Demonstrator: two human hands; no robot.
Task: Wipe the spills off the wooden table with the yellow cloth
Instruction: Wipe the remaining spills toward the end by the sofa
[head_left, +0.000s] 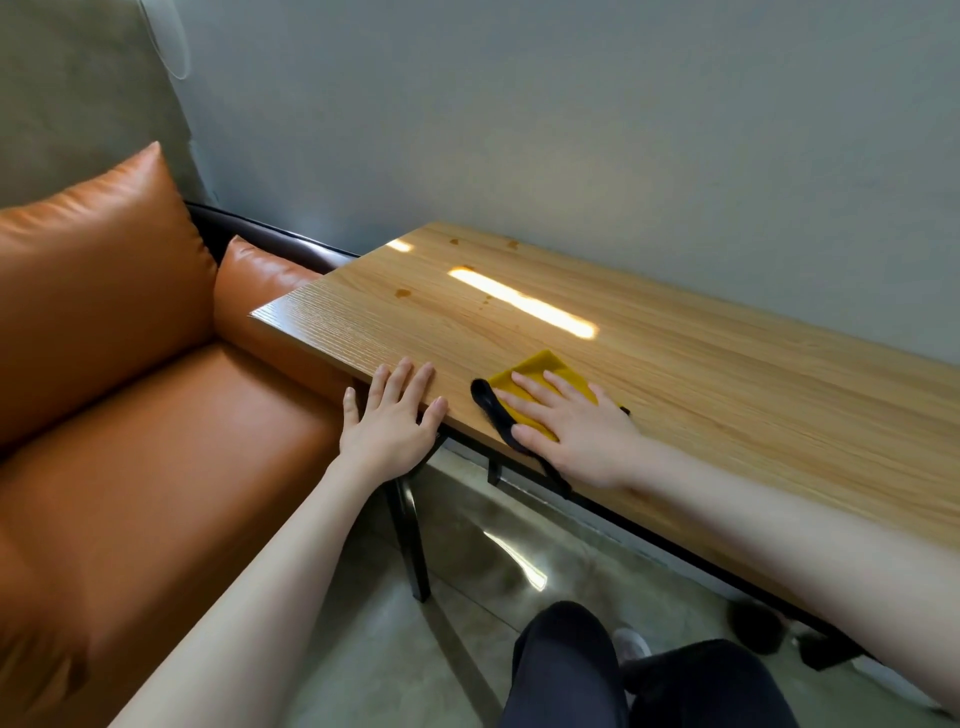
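The long wooden table (727, 395) runs along the wall. Small brown spills dot its far left end: one (403, 293) near the left edge, one (488, 299) by the light glare, two more (454, 241) near the wall. A yellow cloth (540, 366) with a black edge lies flat near the table's front edge. My right hand (571, 421) presses palm-down on the cloth, fingers spread. My left hand (395, 415) rests flat on the table's front edge, left of the cloth, holding nothing.
An orange leather sofa (130, 415) with cushions stands against the table's left end. A grey wall (571, 130) backs the table. Black table legs (413, 540) and glossy floor show below, with my dark-trousered knees (571, 665) at the bottom.
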